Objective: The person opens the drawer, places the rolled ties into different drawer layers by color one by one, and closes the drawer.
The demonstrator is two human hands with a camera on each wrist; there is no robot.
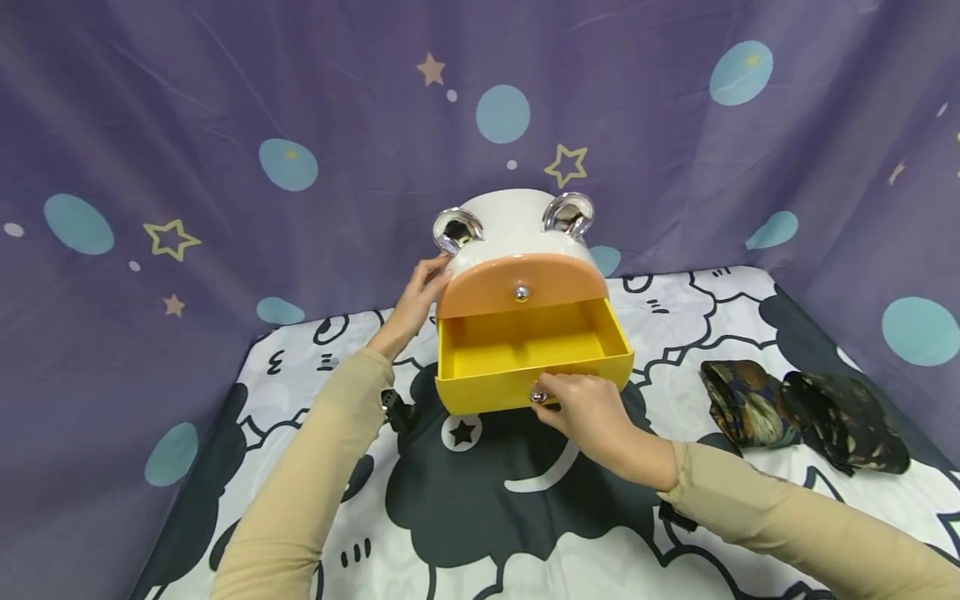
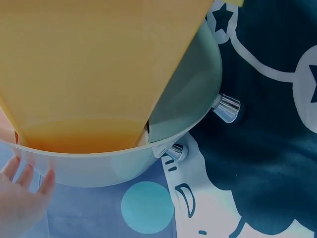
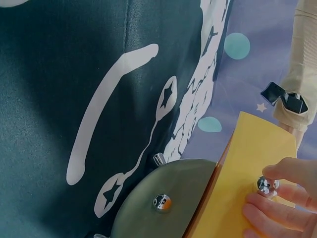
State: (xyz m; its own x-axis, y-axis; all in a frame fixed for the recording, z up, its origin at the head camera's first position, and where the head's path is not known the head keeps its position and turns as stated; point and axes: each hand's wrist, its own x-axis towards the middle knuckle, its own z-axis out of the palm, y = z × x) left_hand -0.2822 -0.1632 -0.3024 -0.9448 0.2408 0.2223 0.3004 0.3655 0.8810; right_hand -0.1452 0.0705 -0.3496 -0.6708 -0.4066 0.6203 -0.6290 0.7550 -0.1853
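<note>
We find the yellow drawer (image 1: 528, 354) drawn out, right hand (image 1: 592, 412) pinching its knob (image 1: 537, 396), left hand (image 1: 416, 300) flat, bracing the cabinet (image 1: 513, 229); next move needs steady bracing

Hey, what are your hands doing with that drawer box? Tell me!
Right hand pinching knob of open yellow drawer. Left hand steadies box. Drawer looks empty, nothing blocking.

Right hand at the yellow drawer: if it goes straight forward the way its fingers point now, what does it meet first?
The right hand already pinches the silver knob on the yellow drawer, so it would press first on the drawer's front panel. Going on, that likely slides the drawer back into the white storage box.
</note>
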